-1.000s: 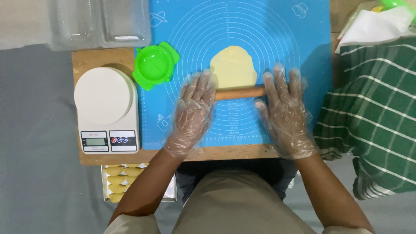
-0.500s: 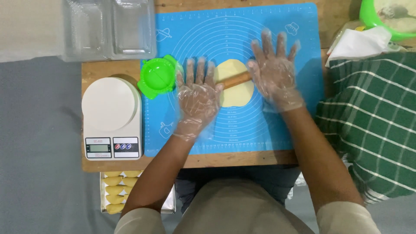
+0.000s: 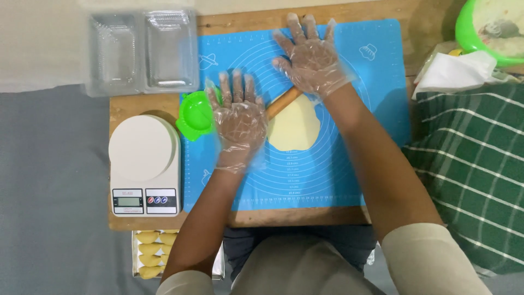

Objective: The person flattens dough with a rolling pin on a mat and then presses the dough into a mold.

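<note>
You're pressing both flat, open gloved hands, left hand (image 3: 239, 117) and right hand (image 3: 311, 54), onto the wooden rolling pin (image 3: 282, 102) lying across the dough (image 3: 295, 128).

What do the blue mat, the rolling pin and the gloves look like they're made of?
Mat: probably silicone, a thin, matte blue sheet lying flat, printed with circles.
Pin: likely wood, tan and unvarnished; only a short stretch shows.
Gloves on left hand and right hand: thin clear plastic film, crinkled and glossy.

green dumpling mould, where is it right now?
Head view, left of centre: the green mould sits at the left edge of the blue mat, just above the white kitchen scale, with the left hand right beside it.
</note>
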